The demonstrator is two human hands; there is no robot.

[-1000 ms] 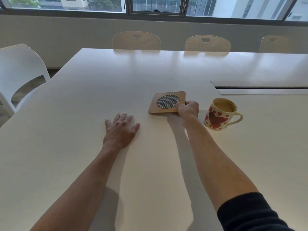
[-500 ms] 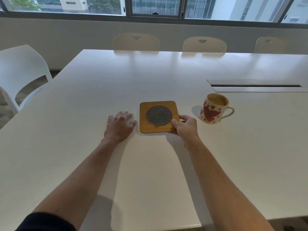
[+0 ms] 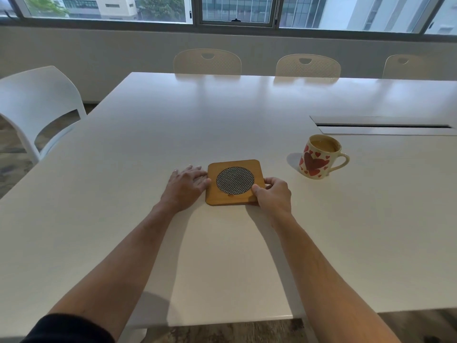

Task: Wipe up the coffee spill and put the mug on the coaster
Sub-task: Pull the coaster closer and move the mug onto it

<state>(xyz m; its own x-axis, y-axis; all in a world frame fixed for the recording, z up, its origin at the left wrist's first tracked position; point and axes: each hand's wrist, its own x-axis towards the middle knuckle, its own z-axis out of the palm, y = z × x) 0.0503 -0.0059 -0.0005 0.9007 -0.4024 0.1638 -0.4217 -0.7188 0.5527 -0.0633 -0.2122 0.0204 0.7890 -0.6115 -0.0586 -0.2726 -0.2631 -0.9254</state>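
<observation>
A square wooden coaster (image 3: 223, 197) with a round dark mesh centre lies flat on the white table (image 3: 222, 120). My right hand (image 3: 273, 193) pinches its right front corner, thumb on top. Flat on the table lies my left hand (image 3: 186, 185), fingers apart, their tips touching the coaster's left edge. A cream mug (image 3: 319, 157) with red hearts stands upright to the right of the coaster, handle pointing right, coffee inside. No spill or cloth shows on the table.
A long cable slot (image 3: 383, 125) is set into the table behind the mug. A white chair (image 3: 37, 105) stands at the left, several beige chairs (image 3: 207, 61) line the far side, and the table's near edge runs just below my forearms.
My right hand has pulled the coaster toward me and leftward, away from the mug, and laid it flat. My left hand now touches its left edge.
</observation>
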